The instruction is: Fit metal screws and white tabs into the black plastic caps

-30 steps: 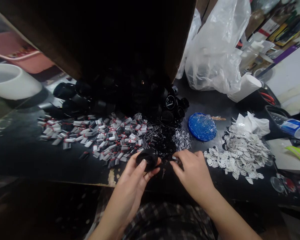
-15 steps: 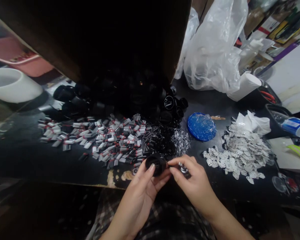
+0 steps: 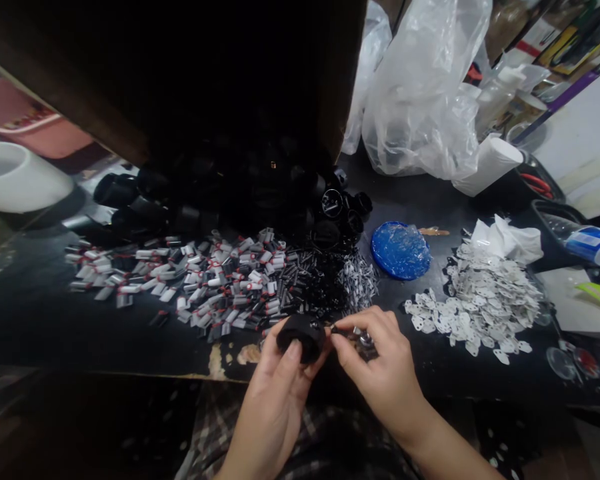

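Observation:
My left hand (image 3: 283,380) grips a hollow black round housing (image 3: 305,328), its thumb pressed inside the open end. Close beside it, my right hand (image 3: 375,353) pinches a small dark part (image 3: 335,329) between thumb and forefinger at the housing's right side. Some shiny metal pieces (image 3: 366,339) sit in the curl of the same hand; their kind is unclear. Just beyond the hands lie a pile of small black parts (image 3: 325,280), dark springs (image 3: 291,283) and a heap of small silvery pieces (image 3: 357,283).
Grey-and-white cylinders with red bands (image 3: 230,280) spread along the left. A blue lid (image 3: 401,252) and a heap of flat white plates (image 3: 490,300) lie to the right. Behind stand a large dark box (image 3: 180,80), more black housings (image 3: 333,203) and a clear plastic bag (image 3: 420,100).
The black housing has tilted and shifted slightly left in my left hand. My right fingers have moved a little left with it, still pinching, and the small dark part now shows at their tips.

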A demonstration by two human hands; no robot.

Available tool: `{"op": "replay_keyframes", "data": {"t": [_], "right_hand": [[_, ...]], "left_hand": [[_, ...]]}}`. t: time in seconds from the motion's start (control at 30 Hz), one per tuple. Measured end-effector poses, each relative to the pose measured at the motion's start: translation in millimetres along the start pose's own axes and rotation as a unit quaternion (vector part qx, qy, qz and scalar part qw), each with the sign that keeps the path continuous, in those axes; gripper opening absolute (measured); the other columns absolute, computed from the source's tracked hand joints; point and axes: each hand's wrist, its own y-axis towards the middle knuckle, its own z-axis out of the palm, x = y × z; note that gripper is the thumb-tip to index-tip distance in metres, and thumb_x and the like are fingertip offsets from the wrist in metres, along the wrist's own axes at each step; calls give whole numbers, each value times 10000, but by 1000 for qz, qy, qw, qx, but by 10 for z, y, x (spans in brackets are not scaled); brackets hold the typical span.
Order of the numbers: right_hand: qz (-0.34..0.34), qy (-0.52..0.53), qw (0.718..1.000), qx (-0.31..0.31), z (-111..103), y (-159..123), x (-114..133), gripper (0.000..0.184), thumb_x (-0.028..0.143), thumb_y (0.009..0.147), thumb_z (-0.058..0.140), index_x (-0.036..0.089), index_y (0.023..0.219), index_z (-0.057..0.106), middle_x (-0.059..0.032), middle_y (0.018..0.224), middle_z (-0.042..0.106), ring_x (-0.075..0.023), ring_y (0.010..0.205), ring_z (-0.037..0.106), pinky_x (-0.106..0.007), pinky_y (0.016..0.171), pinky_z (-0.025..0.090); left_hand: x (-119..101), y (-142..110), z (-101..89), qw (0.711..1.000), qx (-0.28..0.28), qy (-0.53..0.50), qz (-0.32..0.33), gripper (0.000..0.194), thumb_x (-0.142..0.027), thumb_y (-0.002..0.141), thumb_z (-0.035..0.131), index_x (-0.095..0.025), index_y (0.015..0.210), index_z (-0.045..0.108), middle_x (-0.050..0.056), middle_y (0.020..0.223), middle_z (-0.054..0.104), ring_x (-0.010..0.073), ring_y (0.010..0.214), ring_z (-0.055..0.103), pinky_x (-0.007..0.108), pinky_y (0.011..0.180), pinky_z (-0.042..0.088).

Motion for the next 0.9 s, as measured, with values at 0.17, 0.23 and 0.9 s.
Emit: {"op": "replay_keyframes", "data": {"t": [0.17, 0.23, 0.9], "right_hand": [[-51, 29, 998, 27, -151, 48, 138, 102, 143, 840, 614, 212, 905, 652, 12, 806, 663, -146, 748, 589, -321, 752, 390], [-73, 36, 996, 44, -197, 77, 197, 98, 160, 856, 616, 212, 929, 655, 11, 805, 667, -145, 751, 596, -326, 760, 392], [102, 163, 959, 206, -283, 121, 248, 96, 207, 814, 687, 212, 802, 593, 30, 790, 607, -128, 749, 582, -255, 695, 452]], "left_hand": [[-49, 3, -55, 999, 26, 17, -37, 150, -311, 799, 719, -267, 942, 702, 0, 909, 744, 166, 867, 693, 297, 851, 556], [-58, -1, -70, 998, 41, 37, -30, 148, -313, 808, 708, -271, 950, 711, -11, 899, 726, 150, 850, 673, 249, 798, 558], [-183, -1, -129, 982, 103, 123, -95, 201, -388, 747, 743, -242, 886, 743, 8, 783, 658, 149, 719, 592, 209, 648, 495]]}}
